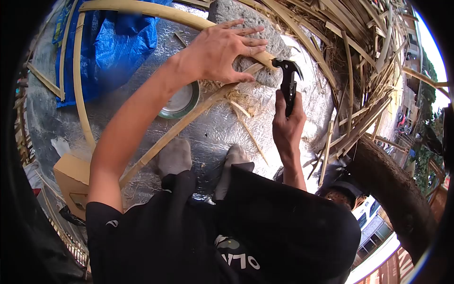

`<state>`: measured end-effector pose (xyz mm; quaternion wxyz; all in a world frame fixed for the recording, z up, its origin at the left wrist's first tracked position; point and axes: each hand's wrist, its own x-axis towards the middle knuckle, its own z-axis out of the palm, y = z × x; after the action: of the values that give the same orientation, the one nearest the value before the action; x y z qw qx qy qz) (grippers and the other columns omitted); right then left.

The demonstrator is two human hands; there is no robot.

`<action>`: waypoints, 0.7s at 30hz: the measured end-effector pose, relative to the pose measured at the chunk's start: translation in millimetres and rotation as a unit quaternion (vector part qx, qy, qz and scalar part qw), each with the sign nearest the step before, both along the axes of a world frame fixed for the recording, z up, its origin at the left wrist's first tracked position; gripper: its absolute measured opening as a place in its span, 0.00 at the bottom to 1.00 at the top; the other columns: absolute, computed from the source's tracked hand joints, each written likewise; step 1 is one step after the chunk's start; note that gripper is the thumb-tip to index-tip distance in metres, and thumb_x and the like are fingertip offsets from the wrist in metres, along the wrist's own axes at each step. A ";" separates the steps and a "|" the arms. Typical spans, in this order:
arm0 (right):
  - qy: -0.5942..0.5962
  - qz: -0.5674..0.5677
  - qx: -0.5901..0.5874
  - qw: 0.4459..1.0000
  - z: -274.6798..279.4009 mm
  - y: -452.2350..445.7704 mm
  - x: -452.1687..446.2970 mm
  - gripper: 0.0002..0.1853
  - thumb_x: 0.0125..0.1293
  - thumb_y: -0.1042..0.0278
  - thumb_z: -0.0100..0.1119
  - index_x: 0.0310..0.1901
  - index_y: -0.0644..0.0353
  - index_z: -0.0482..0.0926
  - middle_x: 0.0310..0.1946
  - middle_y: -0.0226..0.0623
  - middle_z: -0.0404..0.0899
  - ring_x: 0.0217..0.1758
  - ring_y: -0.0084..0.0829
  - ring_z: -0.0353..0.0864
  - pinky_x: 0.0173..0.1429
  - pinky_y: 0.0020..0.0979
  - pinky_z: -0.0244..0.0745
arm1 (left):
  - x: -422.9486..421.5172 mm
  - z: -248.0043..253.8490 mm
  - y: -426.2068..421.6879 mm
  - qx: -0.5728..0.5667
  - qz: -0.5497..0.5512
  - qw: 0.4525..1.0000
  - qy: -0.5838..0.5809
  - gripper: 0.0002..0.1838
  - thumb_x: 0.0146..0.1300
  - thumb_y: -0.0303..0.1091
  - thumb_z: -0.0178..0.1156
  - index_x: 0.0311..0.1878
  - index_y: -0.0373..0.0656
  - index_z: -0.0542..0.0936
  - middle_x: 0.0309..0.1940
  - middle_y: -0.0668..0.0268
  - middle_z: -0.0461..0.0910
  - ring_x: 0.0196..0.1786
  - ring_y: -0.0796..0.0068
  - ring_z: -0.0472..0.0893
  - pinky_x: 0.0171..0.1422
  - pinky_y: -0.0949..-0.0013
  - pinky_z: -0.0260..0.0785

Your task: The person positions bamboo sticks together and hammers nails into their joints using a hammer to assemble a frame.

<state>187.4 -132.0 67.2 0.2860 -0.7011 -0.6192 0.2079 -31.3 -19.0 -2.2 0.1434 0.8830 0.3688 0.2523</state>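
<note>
My left hand (pixel 222 53) lies with spread fingers over a pale bent bamboo pole (pixel 168 13), pressing it against a rough grey stone block (pixel 279 42). My right hand (pixel 289 120) is wrapped around the handle of a black multi-tool hammer (pixel 287 83). The hammer's head is at the pole's end, touching or very close to it. Below my left hand, a long bamboo strip (pixel 172 132) slants across the floor from the stone towards my left arm. Fibre shavings (pixel 243 102) are scattered near its upper end.
A round green-rimmed object (pixel 193 102) sits partly behind my left forearm. Blue tarp (pixel 120 45) and a cardboard box (pixel 73 177) are at left. Piled bamboo strips (pixel 364 28) and a thick log (pixel 392 184) line the right. My feet (pixel 175 156) rest on silvery sheeting (pixel 208 142).
</note>
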 end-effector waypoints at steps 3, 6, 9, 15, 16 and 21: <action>0.166 -0.073 0.136 0.974 -2.7 -18.2 8.6 0.14 0.81 0.61 0.56 0.51 0.67 0.76 0.24 0.30 0.76 0.24 0.17 0.67 0.28 0.23 0.62 | -1.6 1.1 2.1 -0.022 -0.009 1.000 0.005 0.36 0.61 0.64 0.69 0.69 0.57 0.80 0.75 0.76 0.73 0.81 0.76 0.64 0.90 0.56 0.49; -0.044 0.044 -0.095 0.994 -1.2 0.4 4.0 0.14 0.81 0.61 0.55 0.49 0.67 0.76 0.25 0.33 0.77 0.21 0.21 0.67 0.27 0.26 0.63 | -2.0 -3.6 -3.8 -0.024 0.015 1.000 0.003 0.37 0.61 0.64 0.70 0.70 0.58 0.80 0.76 0.76 0.72 0.81 0.76 0.64 0.90 0.57 0.48; 0.137 -0.007 0.100 0.985 -24.3 -14.7 14.3 0.13 0.82 0.61 0.54 0.51 0.64 0.73 0.23 0.30 0.74 0.21 0.19 0.68 0.25 0.24 0.62 | -3.2 2.8 13.0 -0.029 0.008 0.999 0.030 0.40 0.59 0.67 0.69 0.71 0.59 0.79 0.76 0.76 0.71 0.81 0.76 0.64 0.90 0.58 0.48; 0.010 0.027 0.001 1.000 6.9 -6.1 -2.1 0.13 0.81 0.59 0.55 0.48 0.62 0.76 0.23 0.31 0.77 0.22 0.19 0.71 0.26 0.27 0.63 | 1.4 0.0 4.5 -0.036 0.000 0.999 0.007 0.39 0.59 0.65 0.71 0.70 0.57 0.80 0.76 0.76 0.72 0.81 0.75 0.64 0.90 0.56 0.50; 0.157 0.027 0.104 0.982 -5.8 -7.5 -1.6 0.13 0.81 0.59 0.55 0.48 0.62 0.76 0.23 0.31 0.77 0.22 0.19 0.71 0.26 0.27 0.63 | -1.7 1.0 3.0 -0.019 -0.010 1.000 0.003 0.40 0.59 0.66 0.71 0.71 0.56 0.79 0.76 0.74 0.72 0.80 0.74 0.66 0.90 0.56 0.50; -0.048 0.001 -0.160 0.986 17.7 13.1 4.0 0.09 0.79 0.65 0.57 0.48 0.63 0.75 0.24 0.40 0.79 0.22 0.27 0.76 0.28 0.36 0.70 | 2.0 2.3 -0.6 -0.011 -0.026 1.000 -0.002 0.40 0.58 0.66 0.71 0.70 0.57 0.80 0.76 0.72 0.72 0.80 0.74 0.67 0.89 0.56 0.50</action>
<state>191.4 -118.8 84.9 0.1393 -0.7466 -0.5916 0.2706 -29.3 -19.5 0.0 0.1607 0.8903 0.3481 0.2456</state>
